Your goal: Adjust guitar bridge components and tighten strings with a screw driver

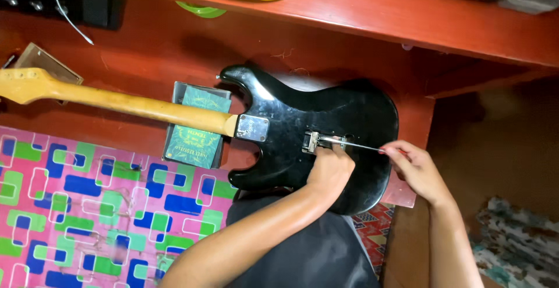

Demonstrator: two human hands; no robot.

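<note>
with your right hand pinched on the screwdriver and left hand pressed closed beside the spring cavity at frame centre, a slip could gouge the black guitar body.

Guitar headstock runs off the left edge. Left hand covers part of the cavity, and whether it's gripping anything, can't tell.

Glossy black guitar body, seemingly lacquered wooden neck.
</note>
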